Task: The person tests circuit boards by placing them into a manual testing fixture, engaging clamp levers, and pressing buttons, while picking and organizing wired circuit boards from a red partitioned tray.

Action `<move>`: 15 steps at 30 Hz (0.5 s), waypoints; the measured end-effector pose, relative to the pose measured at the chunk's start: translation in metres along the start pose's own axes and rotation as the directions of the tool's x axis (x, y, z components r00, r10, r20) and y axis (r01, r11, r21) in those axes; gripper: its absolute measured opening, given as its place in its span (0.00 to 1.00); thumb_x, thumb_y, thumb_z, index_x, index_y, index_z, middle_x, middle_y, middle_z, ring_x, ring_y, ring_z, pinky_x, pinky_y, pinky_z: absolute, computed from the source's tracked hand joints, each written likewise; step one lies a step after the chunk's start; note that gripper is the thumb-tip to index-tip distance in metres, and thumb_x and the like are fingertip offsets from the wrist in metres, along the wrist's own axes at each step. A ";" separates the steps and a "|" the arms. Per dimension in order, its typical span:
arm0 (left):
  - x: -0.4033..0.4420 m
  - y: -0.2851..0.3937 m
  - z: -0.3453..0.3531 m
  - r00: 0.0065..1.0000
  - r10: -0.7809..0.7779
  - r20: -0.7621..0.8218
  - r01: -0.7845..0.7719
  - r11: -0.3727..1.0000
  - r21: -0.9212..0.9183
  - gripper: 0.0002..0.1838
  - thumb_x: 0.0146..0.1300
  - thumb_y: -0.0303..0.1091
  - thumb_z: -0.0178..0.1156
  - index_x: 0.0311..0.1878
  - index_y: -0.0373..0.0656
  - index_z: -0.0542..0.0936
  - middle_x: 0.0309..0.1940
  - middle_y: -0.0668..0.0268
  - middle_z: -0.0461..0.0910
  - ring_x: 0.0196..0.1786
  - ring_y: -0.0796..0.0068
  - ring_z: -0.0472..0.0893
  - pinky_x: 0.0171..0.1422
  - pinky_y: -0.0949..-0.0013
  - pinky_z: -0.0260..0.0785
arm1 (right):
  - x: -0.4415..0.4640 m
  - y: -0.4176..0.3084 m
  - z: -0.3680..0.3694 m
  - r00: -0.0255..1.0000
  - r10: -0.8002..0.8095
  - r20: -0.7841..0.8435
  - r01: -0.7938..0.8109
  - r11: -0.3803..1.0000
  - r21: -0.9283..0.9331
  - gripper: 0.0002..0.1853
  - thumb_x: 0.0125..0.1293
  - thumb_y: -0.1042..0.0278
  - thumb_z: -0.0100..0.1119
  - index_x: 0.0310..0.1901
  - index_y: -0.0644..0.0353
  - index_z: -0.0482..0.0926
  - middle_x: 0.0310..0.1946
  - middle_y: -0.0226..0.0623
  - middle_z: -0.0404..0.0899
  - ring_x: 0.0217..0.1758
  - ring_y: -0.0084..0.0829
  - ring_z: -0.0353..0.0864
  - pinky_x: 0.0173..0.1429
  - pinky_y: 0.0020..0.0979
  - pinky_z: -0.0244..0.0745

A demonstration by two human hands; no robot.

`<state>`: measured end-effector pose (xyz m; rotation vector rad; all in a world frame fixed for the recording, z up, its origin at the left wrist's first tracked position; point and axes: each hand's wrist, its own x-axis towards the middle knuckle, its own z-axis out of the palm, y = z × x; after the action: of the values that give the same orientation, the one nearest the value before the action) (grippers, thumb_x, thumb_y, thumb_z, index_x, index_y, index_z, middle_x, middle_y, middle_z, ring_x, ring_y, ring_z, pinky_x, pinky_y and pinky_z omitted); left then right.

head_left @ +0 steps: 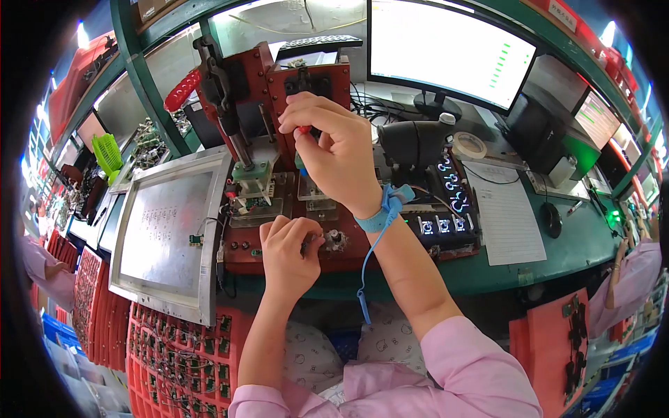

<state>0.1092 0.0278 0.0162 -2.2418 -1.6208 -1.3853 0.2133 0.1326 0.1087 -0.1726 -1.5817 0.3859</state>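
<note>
My right hand point(336, 143) is raised in front of the red test fixture point(326, 83), its fingers curled round a red handle point(303, 130) that shows only in part. A blue wrist strap point(382, 212) with a hanging cord circles that wrist. Lower down, my left hand point(289, 254) is closed, with a small dark thing point(307, 242) partly showing between thumb and fingers; its kind is hidden. Just beyond the left hand is the fixture's left press station point(254, 181), with a green and clear block under a metal rod. A round silver knob point(336, 240) is beside the left fingers.
A metal-framed panel point(164, 223) leans at left, above a red tray of small circuit boards point(178, 348). Right of the fixture are a black panel with lit digits point(446, 191), a paper sheet point(509, 216), a mouse point(550, 219) and a monitor point(446, 49).
</note>
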 end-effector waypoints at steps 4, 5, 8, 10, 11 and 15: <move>0.002 0.000 0.000 1.000 0.010 0.008 -0.011 0.999 0.038 0.15 0.44 0.18 0.62 0.36 0.47 0.78 0.30 0.73 0.79 0.35 0.69 0.70 0.53 0.67 0.59 | 0.001 -0.001 -0.003 1.000 0.018 -0.002 -0.018 1.000 -0.023 0.12 0.49 0.89 0.57 0.28 0.59 0.84 0.39 0.28 0.87 0.28 0.15 0.72 0.21 0.17 0.53; 0.002 -0.001 0.001 1.000 0.013 0.011 -0.013 0.999 0.036 0.15 0.44 0.18 0.62 0.36 0.47 0.77 0.31 0.73 0.79 0.35 0.68 0.70 0.53 0.67 0.59 | 0.002 -0.002 -0.004 1.000 0.020 0.008 -0.020 0.999 -0.030 0.12 0.49 0.89 0.57 0.28 0.59 0.84 0.39 0.28 0.87 0.28 0.15 0.73 0.21 0.17 0.53; -0.001 -0.003 0.003 1.000 0.019 0.022 -0.019 0.999 0.030 0.15 0.45 0.18 0.62 0.37 0.47 0.77 0.33 0.73 0.79 0.36 0.68 0.69 0.54 0.67 0.59 | 0.002 -0.002 -0.006 0.999 0.028 0.040 -0.026 0.999 -0.048 0.12 0.49 0.89 0.58 0.28 0.59 0.84 0.39 0.28 0.87 0.28 0.15 0.73 0.21 0.17 0.53; -0.002 -0.003 0.002 1.000 0.010 0.029 -0.011 1.000 0.014 0.15 0.45 0.18 0.61 0.37 0.47 0.77 0.34 0.73 0.79 0.36 0.68 0.69 0.54 0.67 0.59 | 0.002 -0.003 -0.006 0.999 0.019 0.043 -0.018 0.999 -0.040 0.12 0.48 0.90 0.56 0.28 0.60 0.82 0.39 0.29 0.86 0.26 0.17 0.71 0.22 0.18 0.54; -0.003 -0.004 0.001 0.999 0.002 0.039 -0.002 1.000 0.000 0.15 0.46 0.18 0.61 0.38 0.47 0.77 0.34 0.73 0.79 0.36 0.68 0.69 0.54 0.67 0.59 | 0.002 -0.003 -0.006 0.999 0.013 0.043 -0.012 0.999 -0.031 0.12 0.48 0.90 0.55 0.28 0.61 0.81 0.39 0.29 0.85 0.24 0.19 0.69 0.23 0.20 0.55; -0.006 -0.004 -0.001 0.998 -0.016 0.059 0.017 1.000 -0.018 0.15 0.46 0.19 0.61 0.38 0.47 0.77 0.35 0.73 0.79 0.37 0.67 0.70 0.54 0.67 0.59 | 0.002 -0.003 -0.005 0.999 0.002 0.034 -0.001 1.000 -0.005 0.11 0.47 0.92 0.53 0.28 0.64 0.79 0.38 0.30 0.83 0.21 0.22 0.64 0.25 0.22 0.56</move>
<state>0.1056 0.0251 0.0111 -2.3063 -1.6544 -1.3559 0.2183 0.1307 0.1118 -0.1717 -1.6160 0.3881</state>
